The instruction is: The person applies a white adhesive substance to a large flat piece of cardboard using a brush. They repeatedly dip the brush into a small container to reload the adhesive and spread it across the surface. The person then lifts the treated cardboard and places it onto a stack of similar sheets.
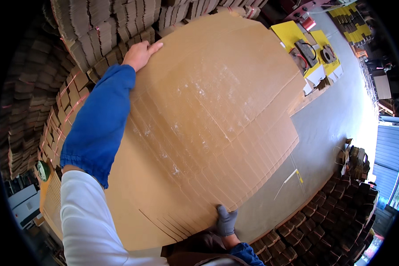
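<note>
A large brown cardboard sheet (213, 93), creased and scuffed with white specks, fills the middle of the view and slants across it. My bare left hand (141, 55), below a blue sleeve cover, grips its far left edge with the thumb lying on top. In a grey glove, my right hand (226, 221) is closed on the near edge, close to my body. Its fingers are partly hidden behind the board. Under the left part of the sheet lies another smooth cardboard surface (133, 208) with several dark slits near its front.
Bundled cardboard stacks (97, 35) rise at the far left. Dark stacked pieces (314, 226) stand at the lower right. Beyond the sheet, yellow-and-white boards (292, 33) carry a dark weight-like object (305, 54) and a tape-like roll (327, 54). Grey floor (323, 119) shows on the right.
</note>
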A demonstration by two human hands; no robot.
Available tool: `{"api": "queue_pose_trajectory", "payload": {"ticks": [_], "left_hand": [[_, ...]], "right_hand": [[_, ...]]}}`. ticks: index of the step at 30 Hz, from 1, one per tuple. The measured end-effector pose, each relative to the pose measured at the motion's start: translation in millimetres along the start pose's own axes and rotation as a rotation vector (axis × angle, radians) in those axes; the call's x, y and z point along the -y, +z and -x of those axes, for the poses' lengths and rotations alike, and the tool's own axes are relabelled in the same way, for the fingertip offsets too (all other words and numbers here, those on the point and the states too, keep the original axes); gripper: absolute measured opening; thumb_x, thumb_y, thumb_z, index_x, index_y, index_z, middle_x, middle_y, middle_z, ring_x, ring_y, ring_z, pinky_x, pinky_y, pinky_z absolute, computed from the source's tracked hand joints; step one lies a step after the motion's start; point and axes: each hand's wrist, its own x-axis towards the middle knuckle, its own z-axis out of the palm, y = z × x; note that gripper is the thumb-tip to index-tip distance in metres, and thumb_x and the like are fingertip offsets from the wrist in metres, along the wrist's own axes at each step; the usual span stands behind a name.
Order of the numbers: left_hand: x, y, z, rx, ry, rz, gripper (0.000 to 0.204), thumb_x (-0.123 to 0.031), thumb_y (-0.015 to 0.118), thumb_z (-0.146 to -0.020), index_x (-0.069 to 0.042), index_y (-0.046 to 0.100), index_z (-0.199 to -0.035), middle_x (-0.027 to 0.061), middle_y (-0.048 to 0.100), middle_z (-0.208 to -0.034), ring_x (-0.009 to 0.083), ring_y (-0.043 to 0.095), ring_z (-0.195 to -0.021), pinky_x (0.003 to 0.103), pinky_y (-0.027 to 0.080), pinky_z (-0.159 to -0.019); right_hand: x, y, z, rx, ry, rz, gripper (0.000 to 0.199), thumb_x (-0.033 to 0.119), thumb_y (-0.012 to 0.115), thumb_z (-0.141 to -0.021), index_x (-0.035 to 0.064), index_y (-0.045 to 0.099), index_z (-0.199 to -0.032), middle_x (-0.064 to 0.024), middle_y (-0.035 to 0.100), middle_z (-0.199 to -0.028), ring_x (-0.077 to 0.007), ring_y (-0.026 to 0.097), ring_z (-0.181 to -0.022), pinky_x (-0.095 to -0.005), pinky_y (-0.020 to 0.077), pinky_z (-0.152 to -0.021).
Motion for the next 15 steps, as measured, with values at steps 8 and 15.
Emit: {"api": "queue_pose_trajectory", "payload": {"ticks": [8, 15], "left_hand": [[2.0, -3.8, 16.3, -0.01, -0.062, -0.001, 0.073, -0.065, 0.051, -0.089, 0.006, 0.063, -0.101, 0.0261, 0.066, -0.102, 0.04, 0.063, -0.098, 0.046, 0.048, -0.086], [1.1, -6.8, 38.5, -0.026, -0.131, 0.015, 0.071, -0.065, 0.051, -0.089, 0.004, 0.063, -0.098, 0.025, 0.067, -0.096, 0.0377, 0.064, -0.093, 0.044, 0.048, -0.083]], "right_hand": [[-3.5, -25.9, -9.6, 0.031, -0.034, 0.054, 0.049, 0.018, 0.072, -0.08, -0.0025, 0.055, -0.122, -0.0105, 0.065, -0.111, -0.0219, 0.062, -0.1, -0.0347, 0.0494, -0.088], [20.0, -53.8, -12.3, 0.162, -0.05, 0.094, 0.065, 0.028, 0.081, -0.078, -0.0006, 0.049, -0.127, -0.0106, 0.061, -0.118, -0.0223, 0.059, -0.107, -0.0356, 0.0471, -0.093]]}}
